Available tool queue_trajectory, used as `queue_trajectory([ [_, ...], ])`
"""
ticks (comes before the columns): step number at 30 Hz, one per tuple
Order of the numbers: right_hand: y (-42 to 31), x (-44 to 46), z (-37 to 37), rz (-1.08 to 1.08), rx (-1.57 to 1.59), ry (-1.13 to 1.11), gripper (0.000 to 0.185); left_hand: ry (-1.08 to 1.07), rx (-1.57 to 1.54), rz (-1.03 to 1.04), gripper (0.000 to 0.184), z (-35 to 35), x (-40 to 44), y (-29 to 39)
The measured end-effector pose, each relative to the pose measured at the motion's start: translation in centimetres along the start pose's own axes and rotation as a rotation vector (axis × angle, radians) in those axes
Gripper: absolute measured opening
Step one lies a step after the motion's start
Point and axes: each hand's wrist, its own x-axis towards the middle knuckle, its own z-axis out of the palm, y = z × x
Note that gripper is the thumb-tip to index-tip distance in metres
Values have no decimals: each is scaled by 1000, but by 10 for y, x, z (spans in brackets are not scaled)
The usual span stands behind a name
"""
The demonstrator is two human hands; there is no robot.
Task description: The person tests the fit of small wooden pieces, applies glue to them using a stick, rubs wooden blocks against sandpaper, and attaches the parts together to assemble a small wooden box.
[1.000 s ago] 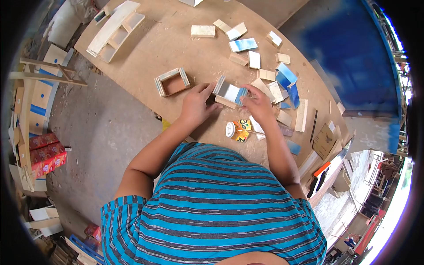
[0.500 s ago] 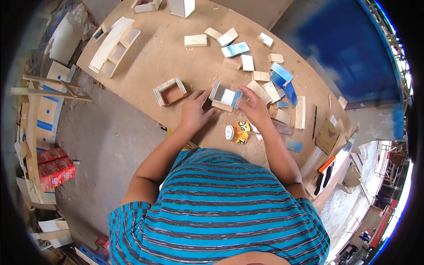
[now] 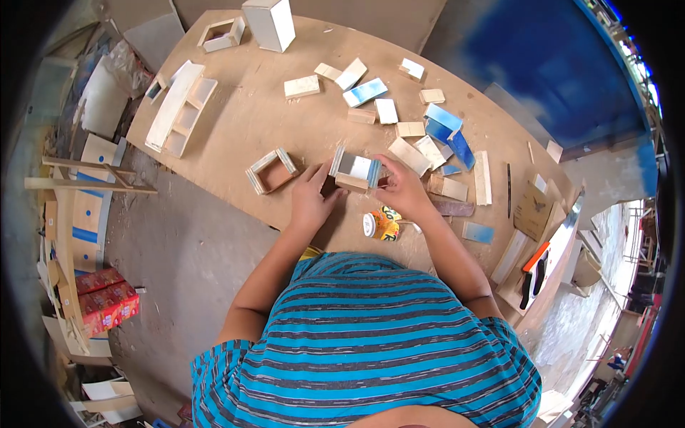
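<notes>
Between both hands is a small wooden frame (image 3: 354, 171) with a white and grey inside and blue-edged side pieces. My left hand (image 3: 312, 196) grips its left end, thumb at the lower edge. My right hand (image 3: 403, 187) has its fingers closed on the blue right end. Left of my left hand a small open wooden box (image 3: 272, 171) rests on the table (image 3: 235, 128). Nearer my body stands a glue bottle (image 3: 369, 225) with a white cap and a yellow label.
Several wood offcuts (image 3: 410, 153) and blue-painted pieces (image 3: 444, 118) lie right of the hands. At the far left is a divided wooden unit (image 3: 175, 110), with a tall white block (image 3: 271, 25) behind. A saw (image 3: 535, 274) lies at the right edge.
The view has shifted, bringing the white block and another frame at the far side into sight. Both hands still hold the frame, which now looks slightly more tilted up.
</notes>
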Motion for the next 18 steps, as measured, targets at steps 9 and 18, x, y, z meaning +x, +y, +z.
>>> queue_trajectory([
  [9,3,-1,16,-153,-263,160,76,5,13,-59,59,-4,8,17],
  [18,-40,-21,-48,-76,-711,126,75,-56,-3,-163,63,-3,9,12],
])
